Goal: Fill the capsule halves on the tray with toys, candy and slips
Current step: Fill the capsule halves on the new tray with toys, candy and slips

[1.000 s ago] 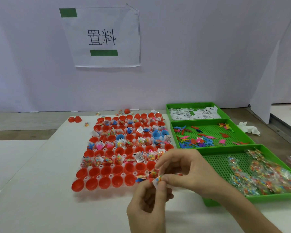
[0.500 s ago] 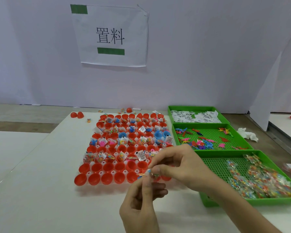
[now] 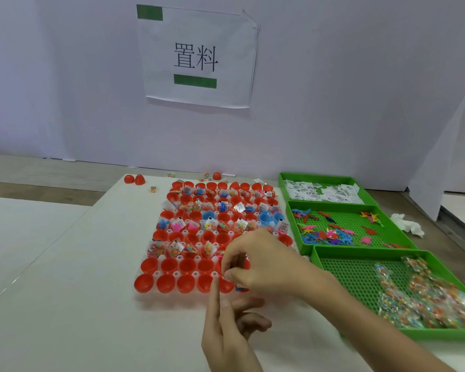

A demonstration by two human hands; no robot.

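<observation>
Right hand (image 3: 269, 264) lowered over glossy red capsule halves (image 3: 166, 283), fingers (image 3: 232, 255) curled

On the table (image 3: 65, 291) before me lies the tray (image 3: 195, 273); right of it stand three bins (image 3: 317, 175): slips (image 3: 304, 190) behind, toys (image 3: 322, 234) between, candy (image 3: 427, 299) nearest.

Head view, forward-down, close over table (image 3: 65, 304)

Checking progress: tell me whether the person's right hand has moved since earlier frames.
Yes: the right hand shifted left, farther over the near rows of the tray of red plastic capsule halves.
</observation>
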